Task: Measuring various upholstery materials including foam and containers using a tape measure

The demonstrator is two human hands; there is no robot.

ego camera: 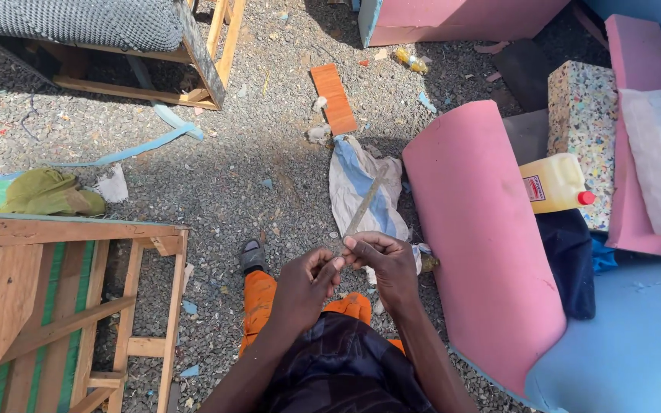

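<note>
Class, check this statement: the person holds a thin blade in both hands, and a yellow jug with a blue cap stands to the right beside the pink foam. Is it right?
Not quite. The head view shows the yellow jug has a red cap, not blue. The rest holds: left hand and right hand hold the thin blade, and the jug stands beside the pink foam.

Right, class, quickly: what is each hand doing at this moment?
Left hand: fingers pinched shut on the near end of the thin metal blade.
Right hand: closed on the same blade.

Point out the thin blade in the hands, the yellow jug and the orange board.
thin blade (363,205), head view, middle of the strip
yellow jug (551,183), head view, its side
orange board (333,98), head view, its centre
</note>
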